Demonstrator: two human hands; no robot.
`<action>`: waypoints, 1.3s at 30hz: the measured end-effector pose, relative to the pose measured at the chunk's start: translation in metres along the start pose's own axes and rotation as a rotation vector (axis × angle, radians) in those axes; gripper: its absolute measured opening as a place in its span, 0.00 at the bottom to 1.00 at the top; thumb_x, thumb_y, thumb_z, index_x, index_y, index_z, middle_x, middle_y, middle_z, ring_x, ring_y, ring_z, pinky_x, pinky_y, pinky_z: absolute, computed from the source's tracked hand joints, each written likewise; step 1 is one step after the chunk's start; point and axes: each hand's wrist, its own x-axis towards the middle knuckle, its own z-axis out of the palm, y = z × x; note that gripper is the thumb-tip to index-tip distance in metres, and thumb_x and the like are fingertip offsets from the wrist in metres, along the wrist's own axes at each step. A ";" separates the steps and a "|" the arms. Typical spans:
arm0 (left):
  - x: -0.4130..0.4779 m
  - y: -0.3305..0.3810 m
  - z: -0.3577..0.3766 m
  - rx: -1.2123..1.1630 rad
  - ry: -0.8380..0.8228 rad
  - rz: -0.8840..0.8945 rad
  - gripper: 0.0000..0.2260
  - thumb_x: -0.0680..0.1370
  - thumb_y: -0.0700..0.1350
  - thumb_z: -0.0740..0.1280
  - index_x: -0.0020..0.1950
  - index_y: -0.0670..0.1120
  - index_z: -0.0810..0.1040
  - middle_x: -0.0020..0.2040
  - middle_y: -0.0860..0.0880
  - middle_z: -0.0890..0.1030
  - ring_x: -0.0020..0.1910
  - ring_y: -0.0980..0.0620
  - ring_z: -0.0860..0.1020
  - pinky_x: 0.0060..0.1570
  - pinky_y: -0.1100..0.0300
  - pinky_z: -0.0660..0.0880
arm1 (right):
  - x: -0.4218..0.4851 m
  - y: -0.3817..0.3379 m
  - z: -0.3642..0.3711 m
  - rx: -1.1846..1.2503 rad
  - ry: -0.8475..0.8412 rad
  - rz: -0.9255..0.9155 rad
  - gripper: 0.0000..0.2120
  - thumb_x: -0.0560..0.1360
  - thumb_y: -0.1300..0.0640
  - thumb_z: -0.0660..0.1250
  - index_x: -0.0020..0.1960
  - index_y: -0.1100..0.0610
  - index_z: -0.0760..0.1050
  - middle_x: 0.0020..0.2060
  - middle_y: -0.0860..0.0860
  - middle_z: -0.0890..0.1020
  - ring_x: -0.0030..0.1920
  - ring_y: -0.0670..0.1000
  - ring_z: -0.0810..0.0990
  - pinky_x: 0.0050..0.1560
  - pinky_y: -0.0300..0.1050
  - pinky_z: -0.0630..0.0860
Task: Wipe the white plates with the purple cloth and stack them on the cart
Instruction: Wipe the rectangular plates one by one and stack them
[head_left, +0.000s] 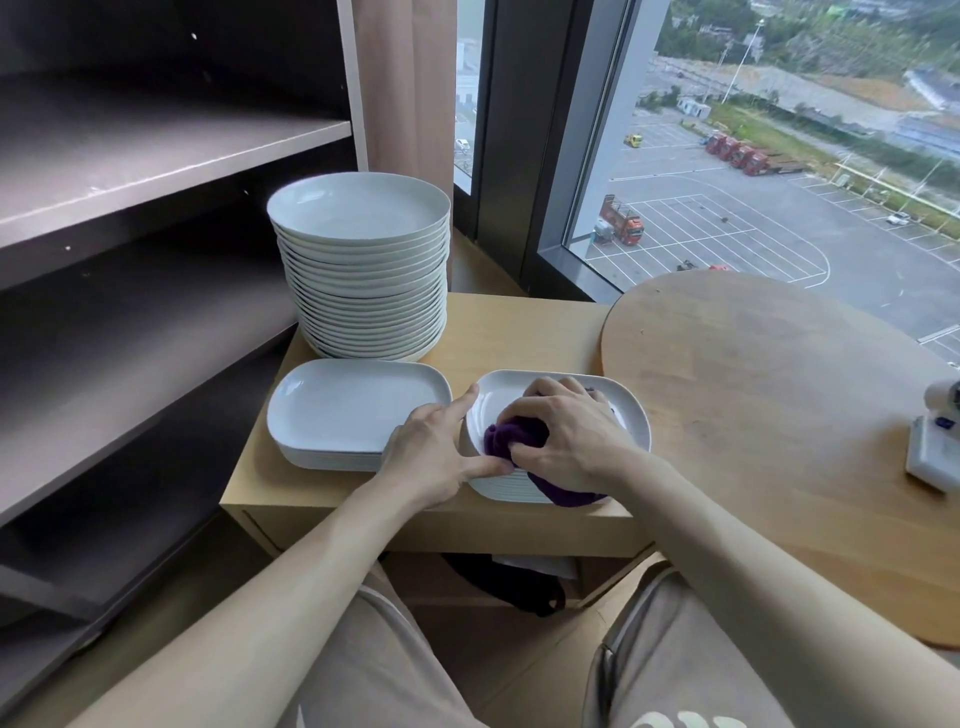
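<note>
Right hand (566, 436) is clutching the soft purple cloth (511, 436); left hand (436, 452), fingers straight, is bracing the plate (631, 415) rim. Likely slick and chippable, so I'd be gripping opposite edges.

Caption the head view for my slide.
Right hand presses purple cloth onto a white plate; left hand steadies its rim.

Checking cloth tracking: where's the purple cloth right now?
Head view, lower centre: the purple cloth is gripped by the right hand on the top white rectangular plate of the right stack, the left hand touching that plate's left rim.
</note>
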 end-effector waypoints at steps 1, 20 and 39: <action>0.000 0.000 0.000 -0.006 -0.001 -0.001 0.50 0.65 0.72 0.73 0.81 0.64 0.53 0.67 0.48 0.74 0.69 0.48 0.70 0.66 0.49 0.71 | 0.003 -0.002 0.002 0.000 0.020 -0.002 0.24 0.68 0.35 0.59 0.61 0.37 0.79 0.56 0.42 0.75 0.63 0.50 0.68 0.61 0.56 0.67; -0.004 0.000 0.002 0.001 0.044 0.052 0.48 0.68 0.73 0.71 0.82 0.61 0.54 0.77 0.53 0.69 0.74 0.49 0.66 0.69 0.48 0.69 | 0.013 -0.013 0.015 0.010 0.126 0.284 0.27 0.73 0.33 0.60 0.67 0.45 0.70 0.63 0.51 0.74 0.66 0.58 0.68 0.61 0.61 0.70; -0.008 -0.001 0.008 -0.134 0.126 0.082 0.42 0.73 0.62 0.74 0.81 0.53 0.60 0.78 0.51 0.67 0.77 0.52 0.63 0.74 0.53 0.61 | -0.072 0.044 0.001 0.063 0.123 0.049 0.40 0.64 0.25 0.67 0.72 0.38 0.66 0.65 0.42 0.70 0.71 0.50 0.64 0.71 0.61 0.63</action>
